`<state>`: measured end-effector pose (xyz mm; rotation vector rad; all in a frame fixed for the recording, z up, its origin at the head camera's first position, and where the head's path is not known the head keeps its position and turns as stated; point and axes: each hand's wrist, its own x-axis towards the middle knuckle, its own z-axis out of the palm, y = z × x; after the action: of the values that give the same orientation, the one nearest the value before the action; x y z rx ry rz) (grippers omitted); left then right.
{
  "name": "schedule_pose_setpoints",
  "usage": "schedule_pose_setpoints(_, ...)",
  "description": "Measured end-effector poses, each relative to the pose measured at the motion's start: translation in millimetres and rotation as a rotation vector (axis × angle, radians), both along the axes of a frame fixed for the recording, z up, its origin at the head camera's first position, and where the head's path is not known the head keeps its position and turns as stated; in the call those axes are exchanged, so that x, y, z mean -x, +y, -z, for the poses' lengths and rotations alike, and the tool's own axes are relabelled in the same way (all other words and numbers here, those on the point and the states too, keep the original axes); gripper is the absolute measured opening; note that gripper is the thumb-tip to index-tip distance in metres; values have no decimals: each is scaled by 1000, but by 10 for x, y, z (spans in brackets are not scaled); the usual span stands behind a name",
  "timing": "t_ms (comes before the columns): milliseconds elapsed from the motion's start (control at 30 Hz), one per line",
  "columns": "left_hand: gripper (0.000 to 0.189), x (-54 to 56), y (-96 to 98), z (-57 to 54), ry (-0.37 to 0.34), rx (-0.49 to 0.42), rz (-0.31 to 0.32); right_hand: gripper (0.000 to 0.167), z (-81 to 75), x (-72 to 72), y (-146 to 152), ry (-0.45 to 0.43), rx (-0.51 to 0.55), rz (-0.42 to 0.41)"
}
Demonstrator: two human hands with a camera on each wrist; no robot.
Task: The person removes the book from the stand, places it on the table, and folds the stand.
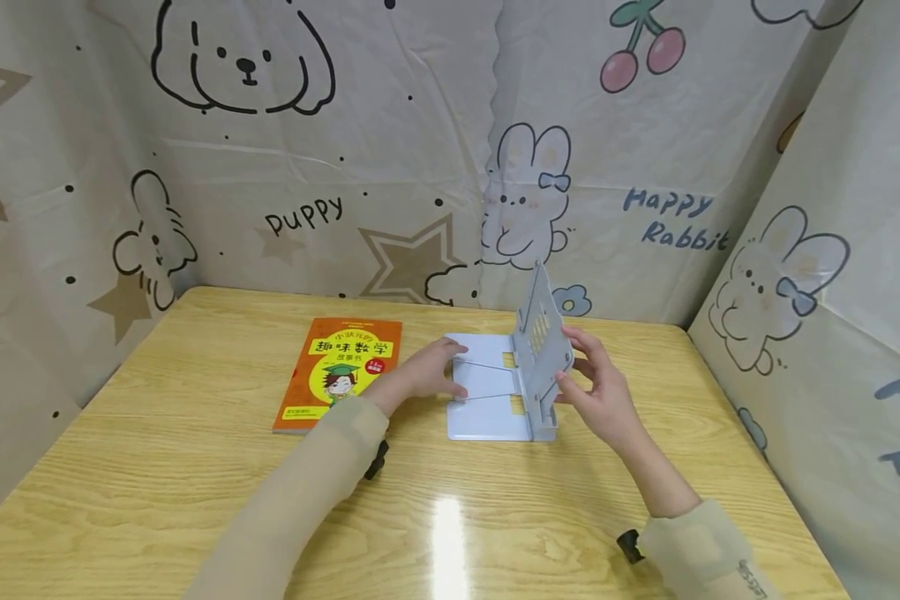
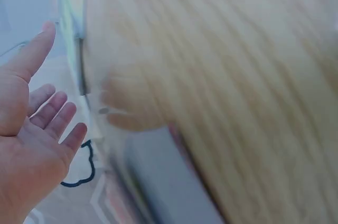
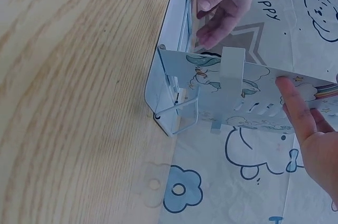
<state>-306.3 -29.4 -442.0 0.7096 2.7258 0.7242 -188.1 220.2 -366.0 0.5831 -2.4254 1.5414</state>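
A pale blue metal book stand [image 1: 487,421] stands on the table, its flat base down and its slotted panel raised steeply on the right. Unicorn and rainbow drawings cover the panel's outer face [image 3: 211,76] in the right wrist view. My right hand [image 1: 603,396] grips the panel's right edge with thumb and fingers. At the base's left edge is my left hand [image 1: 423,371], fingers loosely spread and slightly bent, thumb apart; the left wrist view shows its palm with nothing held. A wire support [image 3: 185,113] sticks out at the stand's hinge end.
An orange and yellow book [image 1: 300,392] lies left of the stand, partly behind my left forearm. The wooden table [image 1: 157,483] ends at a printed cloth [image 1: 420,167] hung behind it and at both sides.
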Motion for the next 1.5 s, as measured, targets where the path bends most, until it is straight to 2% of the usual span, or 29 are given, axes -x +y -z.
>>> schedule_pose_setpoints(300,79,-100,-44,-178,25,-115,-55,57,-33,-3,-64,37,-37,3)
schedule_pose_setpoints(567,80,-279,-37,-521,73,-274,-81,64,-67,-33,-138,54,-78,-2)
schedule_pose_setpoints(767,72,-439,27,-767,118,-391,-131,66,91,89,-123,57,-114,1)
schedule_pose_setpoints(967,68,-608,108,-933,134,-449,-146,57,187,172,-147,98,-170,-1)
schedule_pose_setpoints(1133,60,-682,149,-975,121,-488,-150,52,181,176,-217,130,-206,1)
schedule_pose_setpoints(1333,55,-649,140,-949,117,-511,-162,49,197,192,-317,224,-287,11)
schedule_pose_setpoints(1500,55,-628,125,-930,86,-514,-158,49,201,188,-398,252,-350,17)
